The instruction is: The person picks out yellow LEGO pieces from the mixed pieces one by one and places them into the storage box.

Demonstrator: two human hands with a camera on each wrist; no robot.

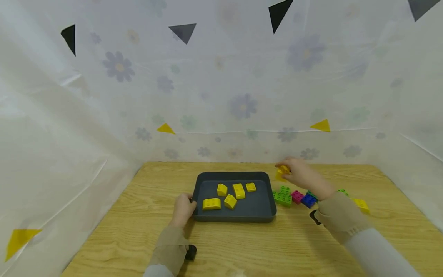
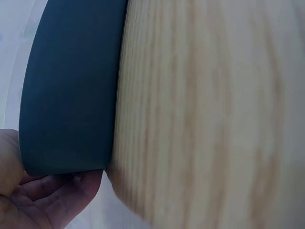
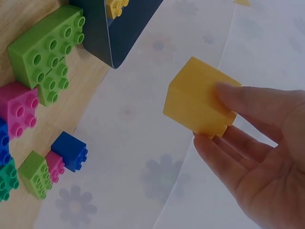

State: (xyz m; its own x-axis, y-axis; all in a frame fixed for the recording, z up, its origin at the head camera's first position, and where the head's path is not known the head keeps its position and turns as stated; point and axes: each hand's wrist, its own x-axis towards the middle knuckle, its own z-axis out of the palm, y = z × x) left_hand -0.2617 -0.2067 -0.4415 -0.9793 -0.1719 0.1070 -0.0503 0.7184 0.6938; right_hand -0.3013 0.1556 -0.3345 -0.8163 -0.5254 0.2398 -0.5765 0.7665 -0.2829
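Between thumb and fingers, my right hand pinches a yellow toy brick, raised past the far right corner of the dark tray. The brick has a slanted face, and its studs point toward the fingers in the right wrist view. Several yellow bricks lie spread inside the tray. At the tray's left side, my left hand grips the wall; in the left wrist view its thumb and curled fingers sit on either side of the tray's end.
Right of the tray lie green bricks, a pink brick, a blue brick and, farther right, a yellow brick. The wooden table ends at a flower-patterned sheet hanging behind it.
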